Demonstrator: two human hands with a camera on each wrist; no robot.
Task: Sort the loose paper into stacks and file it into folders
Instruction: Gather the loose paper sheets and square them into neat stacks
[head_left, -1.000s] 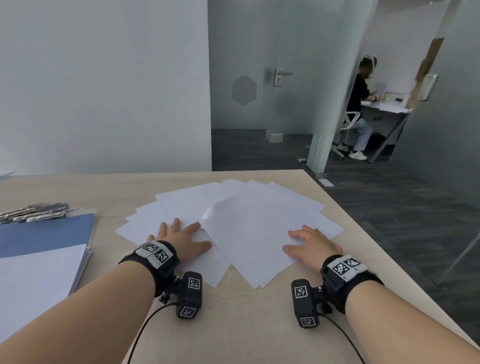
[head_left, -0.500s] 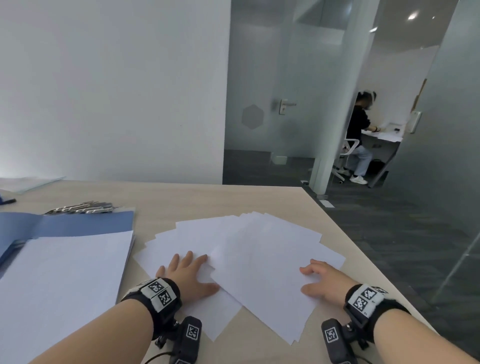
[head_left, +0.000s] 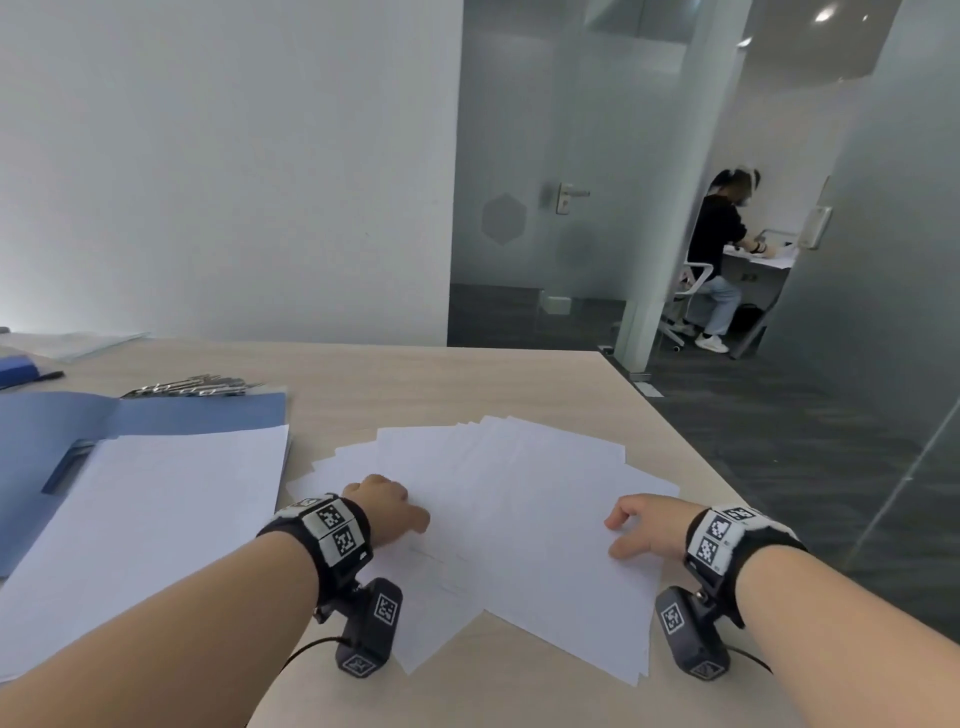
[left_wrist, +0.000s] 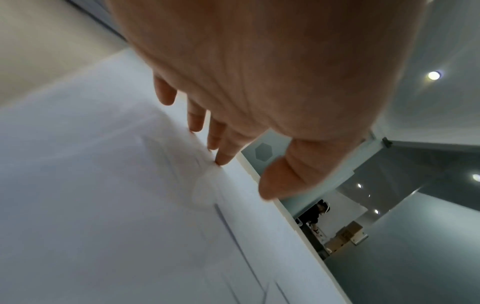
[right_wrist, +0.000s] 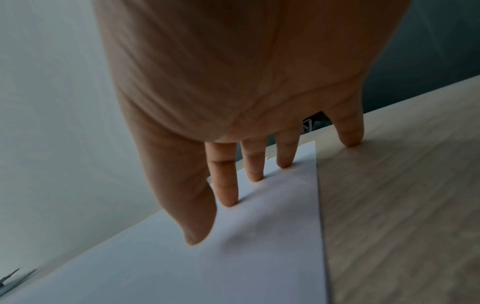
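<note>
On the wooden table (head_left: 467, 379): loose paper (head_left: 519, 493) fanned out near the right edge. Left hand (head_left: 387, 506) open, fingertips (left_wrist: 223, 158) pressing the sheets. Right hand (head_left: 641, 525) open too, fingertips (right_wrist: 228, 197) down on the paper's right side, little finger on bare wood. Just left: blue folder (head_left: 197, 413) under a neat stack (head_left: 145, 519).

1. The loose paper (head_left: 498, 499) is a fan of plain white sheets, lying flat and overlapping on the table, at about 6 o'clock in the head view.
2. The blue folder (head_left: 156, 415) lies open and flat at 9 o'clock.
3. A neat white paper stack (head_left: 145, 530) rests on the folder, just beside the fan.
</note>
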